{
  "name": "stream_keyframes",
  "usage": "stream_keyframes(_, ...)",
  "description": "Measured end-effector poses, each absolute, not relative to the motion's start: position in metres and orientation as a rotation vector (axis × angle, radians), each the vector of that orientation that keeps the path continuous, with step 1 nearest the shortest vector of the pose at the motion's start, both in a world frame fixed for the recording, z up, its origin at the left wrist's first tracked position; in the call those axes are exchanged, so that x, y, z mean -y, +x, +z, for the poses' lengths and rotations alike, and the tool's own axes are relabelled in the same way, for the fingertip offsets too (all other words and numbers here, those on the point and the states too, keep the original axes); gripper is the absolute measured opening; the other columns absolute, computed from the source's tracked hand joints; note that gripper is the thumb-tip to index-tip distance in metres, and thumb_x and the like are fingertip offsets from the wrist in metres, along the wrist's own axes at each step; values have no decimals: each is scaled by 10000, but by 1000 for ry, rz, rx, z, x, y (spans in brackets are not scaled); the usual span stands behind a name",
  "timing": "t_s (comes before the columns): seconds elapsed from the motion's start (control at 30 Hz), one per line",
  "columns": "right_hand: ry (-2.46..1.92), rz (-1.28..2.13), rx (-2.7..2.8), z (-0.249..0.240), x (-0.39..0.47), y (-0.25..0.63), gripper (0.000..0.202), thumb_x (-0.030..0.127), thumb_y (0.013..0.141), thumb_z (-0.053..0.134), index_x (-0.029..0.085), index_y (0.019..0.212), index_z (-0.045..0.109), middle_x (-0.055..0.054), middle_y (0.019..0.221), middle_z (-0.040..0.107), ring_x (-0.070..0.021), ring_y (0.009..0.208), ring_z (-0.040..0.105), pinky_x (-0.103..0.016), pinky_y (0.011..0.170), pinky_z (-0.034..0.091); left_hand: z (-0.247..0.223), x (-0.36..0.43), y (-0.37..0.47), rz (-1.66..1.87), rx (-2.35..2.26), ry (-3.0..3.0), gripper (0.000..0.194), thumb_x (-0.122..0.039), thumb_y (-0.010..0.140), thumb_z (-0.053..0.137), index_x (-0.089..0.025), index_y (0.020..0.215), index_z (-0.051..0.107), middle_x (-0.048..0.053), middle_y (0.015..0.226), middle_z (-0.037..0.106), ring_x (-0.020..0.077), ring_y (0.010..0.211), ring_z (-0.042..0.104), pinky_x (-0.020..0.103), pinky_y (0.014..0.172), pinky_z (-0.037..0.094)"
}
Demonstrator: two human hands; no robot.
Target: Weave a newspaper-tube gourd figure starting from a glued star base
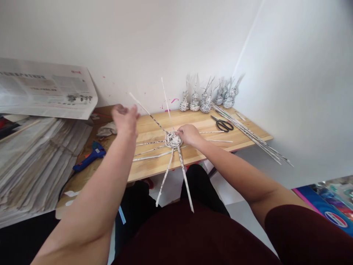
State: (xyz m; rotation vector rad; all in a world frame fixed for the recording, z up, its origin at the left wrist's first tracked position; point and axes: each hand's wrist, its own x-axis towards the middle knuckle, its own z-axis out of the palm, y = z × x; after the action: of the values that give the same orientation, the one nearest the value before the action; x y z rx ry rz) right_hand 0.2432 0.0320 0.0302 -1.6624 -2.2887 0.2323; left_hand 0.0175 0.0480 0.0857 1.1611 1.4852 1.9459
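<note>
A small round woven paper base (173, 140) lies near the front of the wooden table, with rolled newspaper strips radiating from it. Two of these strips (184, 176) overhang the front edge towards my body. My right hand (190, 134) is closed on the right rim of the base, thumb and fingers pinched together. To the left, my left hand (125, 117) is raised above the table, fingers apart and slightly blurred. It holds nothing that I can see. Just right of it, one speckled strip (150, 115) slants up and left from the base.
Black-handled scissors (224, 124) lie at the right, beside a bundle of long paper rolls (250, 134) jutting past the table edge. Several woven gourd shapes (194, 103) stand along the wall. A blue glue gun (89, 156) and stacked newspapers (41, 165) are at the left.
</note>
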Motion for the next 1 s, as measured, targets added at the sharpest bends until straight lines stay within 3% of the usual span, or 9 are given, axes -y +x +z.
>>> stream_keyframes(0.1,-1655,236,2322,36,-33,244,307,362,927,545,177,823,766,-92,864,744,-186,794,621,-279,629,298,117,-33,11,2062,-1667,1754,389,-279,837,686,-224,1205,573,45,1366,535,248,1227,521,378,960,480)
stream_keyframes(0.17,-1641,221,2352,41,-34,243,279,346,917,560,176,826,762,-93,873,742,-188,807,623,-277,628,298,125,-20,20,1382,-1787,2248,189,-299,826,686,-195,983,697,52,1133,671,276,1153,567,440,1004,438)
stream_keyframes(0.27,-1628,169,2401,48,-33,241,270,343,913,561,174,829,754,-97,874,738,-194,816,624,-278,629,301,123,-7,37,389,-2059,2474,224,-358,720,778,-145,766,724,126,962,714,425,1258,470,605,1053,307)
stream_keyframes(0.37,-1615,118,2458,51,-31,243,289,354,920,543,170,838,750,-101,881,735,-199,813,624,-279,634,307,125,-3,37,332,-2136,2711,269,-427,815,671,-168,841,740,142,1115,691,430,1442,185,645,1118,57)
stream_keyframes(0.43,-1626,116,2485,52,-31,246,297,358,921,537,168,835,748,-99,872,734,-199,808,626,-280,631,308,137,-3,29,306,-2157,2754,258,-393,845,639,-156,855,742,150,1050,701,393,1403,285,603,1137,12)
stream_keyframes(0.53,-1636,137,2496,55,-31,250,291,353,918,538,172,833,750,-90,866,736,-199,818,631,-281,624,307,158,-8,20,274,-2264,2675,283,-406,848,630,-149,813,746,164,974,703,375,1239,478,583,1125,115)
stream_keyframes(0.67,-1540,144,2567,63,-32,247,274,344,914,547,179,907,765,-82,917,747,-198,863,633,-278,638,318,154,-24,24,-23,-1961,2403,289,-442,811,654,-191,887,774,119,940,742,313,981,650,427,923,433)
stream_keyframes(0.8,-1440,93,2668,72,-30,236,283,345,909,546,182,939,775,-88,912,749,-207,868,637,-284,643,319,103,-39,34,69,-1558,2159,347,-376,604,790,-243,924,775,35,897,768,217,848,682,252,755,471)
stream_keyframes(1.0,-1429,15,2754,71,-30,225,311,345,917,525,165,935,778,-118,906,745,-222,829,641,-297,648,326,49,-37,51,584,-1260,1852,400,-321,620,744,-171,990,774,28,773,743,148,649,602,239,613,440)
